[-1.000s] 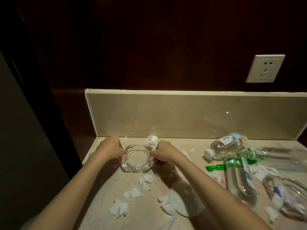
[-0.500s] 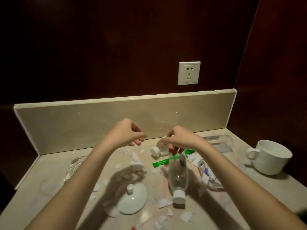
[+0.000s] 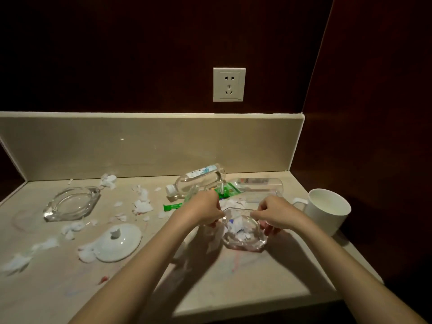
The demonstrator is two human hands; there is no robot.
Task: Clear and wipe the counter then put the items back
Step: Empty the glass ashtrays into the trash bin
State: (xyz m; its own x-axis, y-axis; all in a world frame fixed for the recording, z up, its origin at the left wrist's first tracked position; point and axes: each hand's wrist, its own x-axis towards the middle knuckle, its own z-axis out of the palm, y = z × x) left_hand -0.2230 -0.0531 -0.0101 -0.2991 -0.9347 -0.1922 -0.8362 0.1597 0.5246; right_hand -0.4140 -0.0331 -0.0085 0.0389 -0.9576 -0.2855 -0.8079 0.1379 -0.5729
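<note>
The counter (image 3: 70,284) looks like smooth, polished stone. At nine o'clock lies a clear glass ashtray (image 3: 70,204); the lid (image 3: 119,242) is glossy white ceramic.

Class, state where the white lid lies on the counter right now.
In the head view, the white lid lies left of centre, in front of the empty glass ashtray, among torn paper scraps.

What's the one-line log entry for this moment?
step: clearing | left hand + right hand: grip paper-filled glass ashtray | empty ashtray: counter left | wipe: not started
</note>
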